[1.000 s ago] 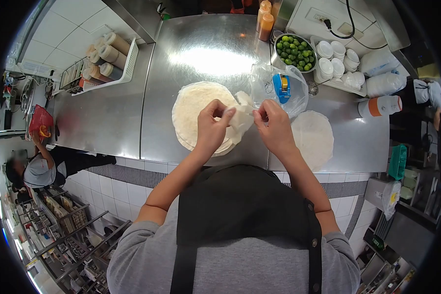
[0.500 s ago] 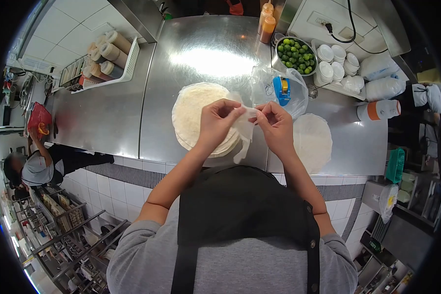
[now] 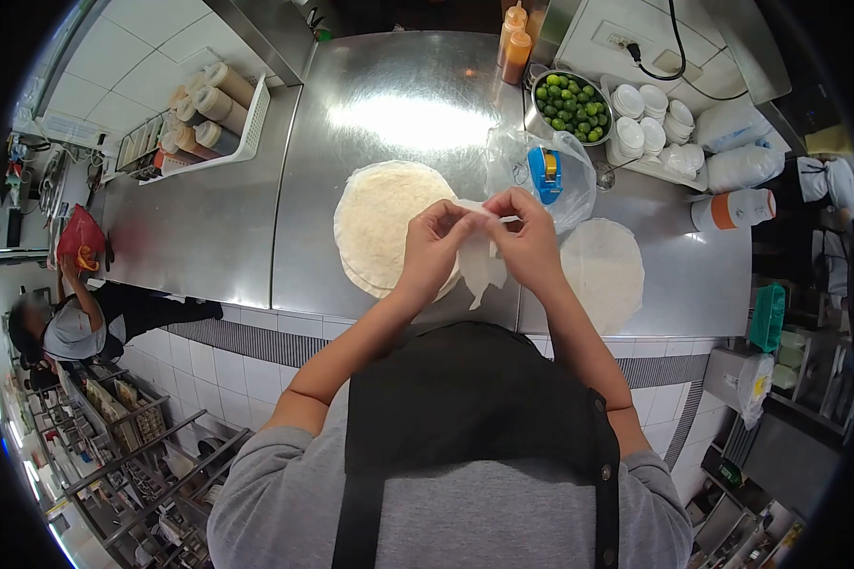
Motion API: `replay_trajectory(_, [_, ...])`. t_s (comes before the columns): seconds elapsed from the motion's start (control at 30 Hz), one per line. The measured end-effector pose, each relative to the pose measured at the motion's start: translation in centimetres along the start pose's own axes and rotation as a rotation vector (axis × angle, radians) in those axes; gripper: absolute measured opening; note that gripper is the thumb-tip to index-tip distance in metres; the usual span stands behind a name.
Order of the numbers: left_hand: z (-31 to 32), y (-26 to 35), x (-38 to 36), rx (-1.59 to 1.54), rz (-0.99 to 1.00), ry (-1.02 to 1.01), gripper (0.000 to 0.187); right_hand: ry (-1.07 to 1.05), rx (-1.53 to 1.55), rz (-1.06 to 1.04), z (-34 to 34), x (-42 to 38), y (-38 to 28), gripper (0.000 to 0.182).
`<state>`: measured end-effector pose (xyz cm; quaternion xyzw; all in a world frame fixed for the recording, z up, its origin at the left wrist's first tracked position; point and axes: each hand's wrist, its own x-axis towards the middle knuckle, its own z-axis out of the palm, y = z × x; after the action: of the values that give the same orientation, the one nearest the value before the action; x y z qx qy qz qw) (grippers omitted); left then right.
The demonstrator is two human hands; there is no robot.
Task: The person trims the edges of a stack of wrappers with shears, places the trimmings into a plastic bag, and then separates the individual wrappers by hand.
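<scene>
A thin, translucent whitish sheet, perhaps a plastic bag (image 3: 482, 267), hangs between my two hands over the steel counter. My left hand (image 3: 434, 244) pinches its upper edge, just beside the stack of flat round tortillas (image 3: 384, 223). Close against it, my right hand (image 3: 526, 237) pinches the same edge. Right of my hands lies a single pale round tortilla (image 3: 603, 275). A blue tape dispenser (image 3: 545, 174) sits on a clear plastic bag (image 3: 579, 194) beyond my right hand.
The steel counter (image 3: 199, 218) carries a white basket of sauce bottles (image 3: 247, 133) at left. Limes in a metal bowl (image 3: 571, 107), stacked white lids (image 3: 653, 109) and an orange-banded bottle (image 3: 733, 211) stand at right. Another person (image 3: 71, 327) holds a red bag (image 3: 81, 235) at far left.
My hands have come closer together, and the left one has moved slightly right. The sheet now hangs wider below them. The person at left has shifted the red bag slightly.
</scene>
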<state>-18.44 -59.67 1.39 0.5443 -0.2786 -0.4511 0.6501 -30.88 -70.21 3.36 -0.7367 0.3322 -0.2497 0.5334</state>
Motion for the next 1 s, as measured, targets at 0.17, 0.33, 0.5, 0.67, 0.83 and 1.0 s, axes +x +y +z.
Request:
replay_trajectory(0.17, [-0.7, -0.9, 0.0, -0.099, -0.102, 0.130, 0.009, 0.096, 0.155, 0.102, -0.6, 0.4, 1.3, 0.017])
replay_trajectory(0.33, [1.0, -0.1, 0.0, -0.055, -0.089, 0.113, 0.017, -0.007, 0.360, 0.095, 0.2, -0.2, 0.9, 0.015])
replay_trajectory(0.5, [0.7, 1.4, 0.9, 0.010, -0.061, 0.032, 0.021, 0.059, 0.377, 0.059, -0.1, -0.6, 0.0, 0.014])
replay_trajectory(0.67, [-1.0, 1.3, 1.7, 0.101, 0.022, 0.125, 0.024, 0.241, 0.136, 0.053, -0.8, -1.0, 1.1, 0.015])
replay_trajectory(0.83, [1.0, 0.3, 1.6, 0.062, 0.199, 0.172, 0.020, 0.161, 0.134, 0.031, 0.6, -1.2, -1.9, 0.009])
replay_trajectory(1.0, [1.7, 1.3, 1.4, 0.047, 0.139, 0.171, 0.019, 0.134, -0.003, 0.031, -0.8, -0.3, -1.0, 0.020])
